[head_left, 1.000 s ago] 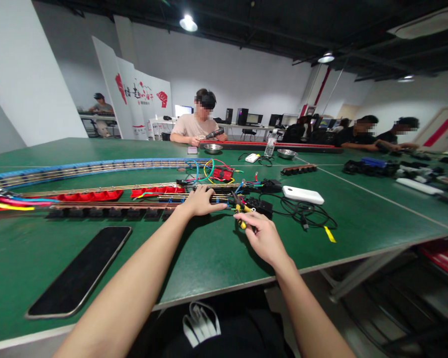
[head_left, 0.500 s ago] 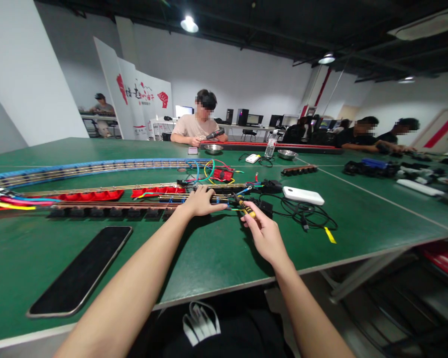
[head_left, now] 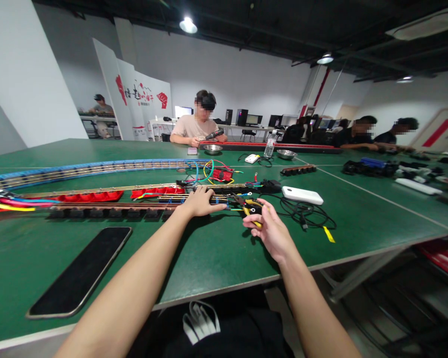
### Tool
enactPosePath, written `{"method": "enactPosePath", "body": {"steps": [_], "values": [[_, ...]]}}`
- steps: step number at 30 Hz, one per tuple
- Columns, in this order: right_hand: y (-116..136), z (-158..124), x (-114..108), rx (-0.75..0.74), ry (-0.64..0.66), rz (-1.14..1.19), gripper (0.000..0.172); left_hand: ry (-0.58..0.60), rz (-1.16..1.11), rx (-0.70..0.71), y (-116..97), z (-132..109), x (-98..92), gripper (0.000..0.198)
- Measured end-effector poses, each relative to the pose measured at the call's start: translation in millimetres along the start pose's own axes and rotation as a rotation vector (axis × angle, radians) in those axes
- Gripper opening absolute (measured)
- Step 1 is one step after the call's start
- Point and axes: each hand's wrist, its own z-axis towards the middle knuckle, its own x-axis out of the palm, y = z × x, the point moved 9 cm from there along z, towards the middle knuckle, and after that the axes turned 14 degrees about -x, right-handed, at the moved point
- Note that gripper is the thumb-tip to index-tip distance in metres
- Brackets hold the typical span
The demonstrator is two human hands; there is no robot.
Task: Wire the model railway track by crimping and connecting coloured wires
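Observation:
My right hand (head_left: 271,228) holds yellow-handled pliers (head_left: 253,224), whose handles are spread apart. The dark jaws point left, beside the ends of thin wires and near a small ring terminal (head_left: 250,194). Across a blue-based rail strip with brass-coloured conductors (head_left: 166,199) lies my left hand (head_left: 199,203), its fingers stretched and thumb apart, pressing down on the strip. A green wire (head_left: 236,209) sticks out past the strip's right end. Just behind the left hand runs a black rail piece (head_left: 242,188).
A black phone (head_left: 82,271) lies at front left. To the right are a white power bank (head_left: 302,195) and coiled black cable (head_left: 308,214). A long brown-topped rail (head_left: 115,209) and a curved blue track (head_left: 97,169) extend left. Across the table sits a person (head_left: 199,124).
The pliers' handles have spread open in my right hand, whose fingers have loosened and shifted slightly right. My left hand stays in place on the rail strip.

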Motion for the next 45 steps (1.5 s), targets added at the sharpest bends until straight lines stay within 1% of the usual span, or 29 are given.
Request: {"method": "enactPosePath", "body": {"steps": [2,6,8,10,12,17,19,21,23,26,28,30,31,33,34,35,38,39,41,45], "values": [[-0.9,-0.1,-1.2,0.014,-0.008,0.004,0.061,0.006,0.0,-0.005,0.5,0.3,0.7,0.088],[2.2,0.4,-0.1,-0.023,-0.007,-0.023,0.06,0.011,0.0,-0.006,0.3,0.2,1.0,0.088],[1.7,0.1,2.9,-0.024,0.017,-0.03,0.058,0.006,0.001,-0.004,0.1,0.0,0.4,0.087],[-0.9,-0.6,5.2,-0.011,0.058,-0.093,0.056,0.002,0.005,-0.006,0.2,-0.3,-0.2,0.087],[0.3,-0.2,3.2,-0.049,0.076,-0.249,0.054,0.001,0.009,-0.004,-0.1,-0.7,-0.6,0.088],[24.4,-0.5,0.4,-0.316,0.053,-0.827,0.046,-0.004,0.019,0.012,-1.8,-1.6,-1.9,0.088],[32.3,-2.5,0.0,-0.363,0.018,-0.972,0.045,-0.01,0.02,0.018,-2.2,-1.8,-2.6,0.088],[39.6,-5.1,-1.6,-0.391,-0.025,-1.052,0.043,-0.015,0.019,0.022,-2.2,-1.7,-3.0,0.088],[48.4,-8.7,-3.5,-0.442,-0.069,-1.074,0.04,-0.017,0.014,0.024,-2.2,-1.5,-3.2,0.088],[64.0,-14.9,-7.0,-0.571,-0.136,-1.058,0.036,-0.011,0.012,0.028,-2.6,-1.1,-2.4,0.089],[68.5,-15.9,-7.8,-0.614,-0.133,-1.057,0.033,-0.008,0.023,0.025,-2.3,-0.6,-1.5,0.09],[66.3,-13.0,-8.6,-0.592,-0.098,-1.044,0.034,-0.013,0.032,0.018,-1.6,-0.3,-1.4,0.09],[64.3,-11.1,-10.3,-0.567,-0.091,-1.036,0.039,-0.017,0.033,0.018,-1.5,-0.3,-1.7,0.089],[60.2,-7.6,-16.5,-0.505,-0.102,-1.056,0.056,-0.022,0.032,0.024,-1.9,-0.8,-2.2,0.088],[58.4,-5.9,-19.9,-0.475,-0.109,-1.085,0.062,-0.023,0.033,0.027,-2.3,-1.1,-2.4,0.087],[56.4,-4.1,-22.0,-0.454,-0.097,-1.119,0.062,-0.024,0.035,0.032,-2.7,-1.5,-2.7,0.087],[48.3,1.5,-19.2,-0.444,0.044,-1.179,0.038,-0.022,0.04,0.037,-3.8,-2.1,-3.1,0.088],[46.1,2.6,-17.3,-0.453,0.09,-1.179,0.035,-0.02,0.04,0.036,-3.9,-2.1,-3.1,0.088],[44.5,2.9,-15.6,-0.47,0.133,-1.169,0.036,-0.015,0.038,0.034,-4.1,-2.2,-3.2,0.088],[54.0,-3.6,-17.3,-0.51,0.102,-1.128,0.036,-0.008,0.03,0.026,-3.8,-3.1,-4.0,0.089]]}}
